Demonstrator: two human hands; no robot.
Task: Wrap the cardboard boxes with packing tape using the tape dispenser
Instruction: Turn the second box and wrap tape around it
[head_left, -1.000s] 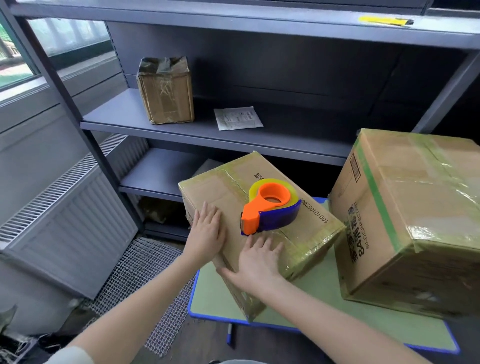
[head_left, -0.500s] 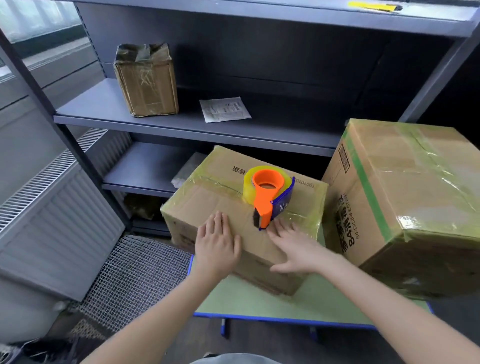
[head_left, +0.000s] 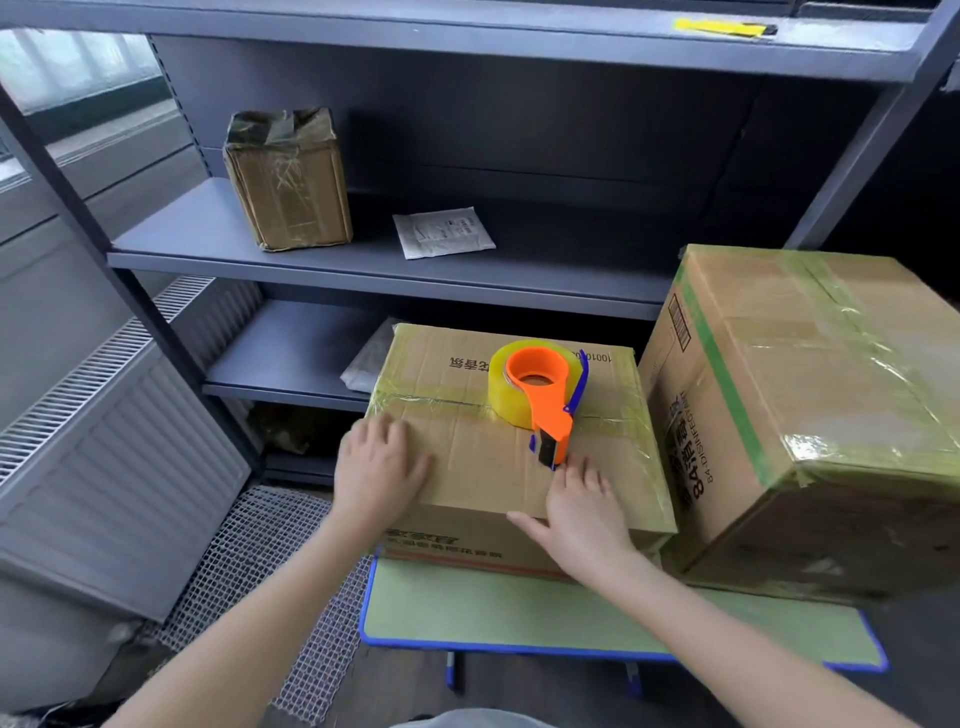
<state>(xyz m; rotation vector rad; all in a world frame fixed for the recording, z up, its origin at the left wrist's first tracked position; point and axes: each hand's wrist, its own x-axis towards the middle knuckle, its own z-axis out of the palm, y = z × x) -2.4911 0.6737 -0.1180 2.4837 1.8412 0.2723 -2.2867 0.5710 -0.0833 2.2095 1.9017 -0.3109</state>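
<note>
- Flat on the top of the smaller cardboard box (head_left: 467, 462): both hands, fingers spread, gripping nothing.
- Left hand (head_left: 379, 470) on the near-left part of the top, slightly blurred.
- Right hand (head_left: 579, 512) at the near edge, thumb out to the left, fingertips just short of the nose of the tape dispenser (head_left: 540, 395).
- Orange and blue, loaded with a clear yellowish roll, lying on its side on the box top across a taped seam, nose toward the near edge.
- Sitting on the green, blue-edged counter (head_left: 498, 608), tape strips showing along its edges.
- Just beside it on the right, on the same counter: larger cardboard box (head_left: 810, 415), heavily taped, with a green band.
- Behind, on a grey shelf (head_left: 208, 239): a small taped box (head_left: 288, 179) standing upright, with a white packet (head_left: 444, 232) well apart to its right.
</note>
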